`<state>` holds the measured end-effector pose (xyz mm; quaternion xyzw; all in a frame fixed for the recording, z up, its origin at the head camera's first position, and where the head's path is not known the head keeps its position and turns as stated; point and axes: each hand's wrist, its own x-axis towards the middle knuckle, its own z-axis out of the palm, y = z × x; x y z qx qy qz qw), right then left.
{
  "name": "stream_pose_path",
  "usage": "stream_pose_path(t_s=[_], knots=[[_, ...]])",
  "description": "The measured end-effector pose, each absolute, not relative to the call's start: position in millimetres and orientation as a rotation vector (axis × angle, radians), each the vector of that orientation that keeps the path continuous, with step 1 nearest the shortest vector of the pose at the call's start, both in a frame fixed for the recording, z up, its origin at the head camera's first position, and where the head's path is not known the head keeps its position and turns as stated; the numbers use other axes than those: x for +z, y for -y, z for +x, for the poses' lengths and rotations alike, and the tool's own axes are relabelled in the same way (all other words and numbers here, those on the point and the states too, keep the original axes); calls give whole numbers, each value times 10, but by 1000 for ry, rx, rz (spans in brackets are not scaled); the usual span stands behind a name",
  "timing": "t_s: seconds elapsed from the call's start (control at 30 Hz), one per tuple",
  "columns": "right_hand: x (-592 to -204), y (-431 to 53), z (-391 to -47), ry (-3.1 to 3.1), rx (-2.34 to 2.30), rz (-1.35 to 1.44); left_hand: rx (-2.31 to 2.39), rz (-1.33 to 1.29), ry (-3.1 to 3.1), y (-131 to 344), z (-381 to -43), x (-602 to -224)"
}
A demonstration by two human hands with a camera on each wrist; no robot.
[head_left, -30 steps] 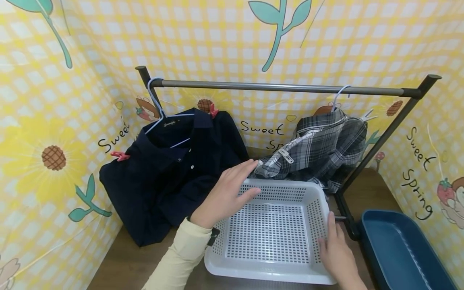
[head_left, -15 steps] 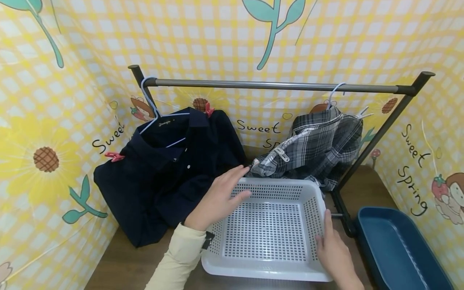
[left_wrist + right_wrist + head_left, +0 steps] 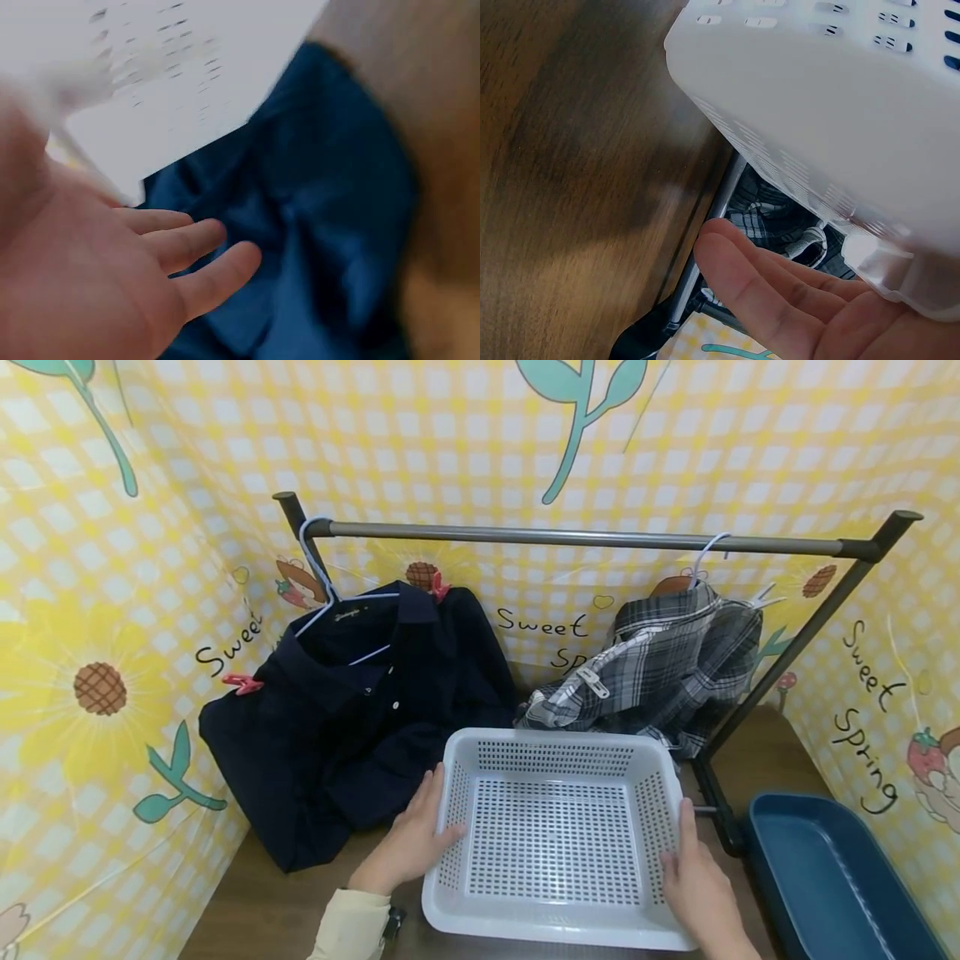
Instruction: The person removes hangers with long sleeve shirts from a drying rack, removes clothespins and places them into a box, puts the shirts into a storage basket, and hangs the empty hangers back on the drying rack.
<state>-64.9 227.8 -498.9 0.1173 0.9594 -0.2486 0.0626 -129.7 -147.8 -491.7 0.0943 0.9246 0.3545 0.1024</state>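
1. Well, nearest of all, the left hand (image 3: 408, 847) holds the left side of the basket (image 3: 555, 927): its thumb goes over the rim and its other fingers lie nearly straight along the outside, so the rim is lightly pinched between them
2. The right hand (image 3: 701, 885) mirrors it on the other side, thumb inside, fingers long and hardly bent outside; how firmly either hand presses, I cannot tell
3. The white basket sits between the two hands, over the table (image 3: 247, 910); whether its underside touches the wood is not clear. To handle it well, I would keep both grips level with each other and share the load evenly, since a light rim like this probably flexes
4. To the right lies the blue tray (image 3: 817, 868), beyond the right hand and the foot of the rack; the knuckles on that side want watching
5. Behind the basket hang the dark shirt (image 3: 352, 718), with red pegs (image 3: 242, 683) at its shoulders, and the plaid shirt (image 3: 660, 652). The back rim is close to both, so a slow, straight pull seems safer than a twist
6. Farther up runs the rack (image 3: 525, 535), before the yellow checked cloth (image 3: 420, 443)
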Motion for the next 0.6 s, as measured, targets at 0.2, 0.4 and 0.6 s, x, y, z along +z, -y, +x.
stream_pose_path(t_s=[0.2, 0.4, 0.6], knots=[[-4978, -2261, -657, -2885, -756, 372, 1339, 113, -2654, 1375, -1238, -5067], [-4970, -2255, -667, -2858, -743, 388, 1399, -47, -2722, 1284, -1201, -5117], [-4898, -2304, -668, -2814, -765, 336, 1410, -43, -2775, 1253, -1194, -5110]])
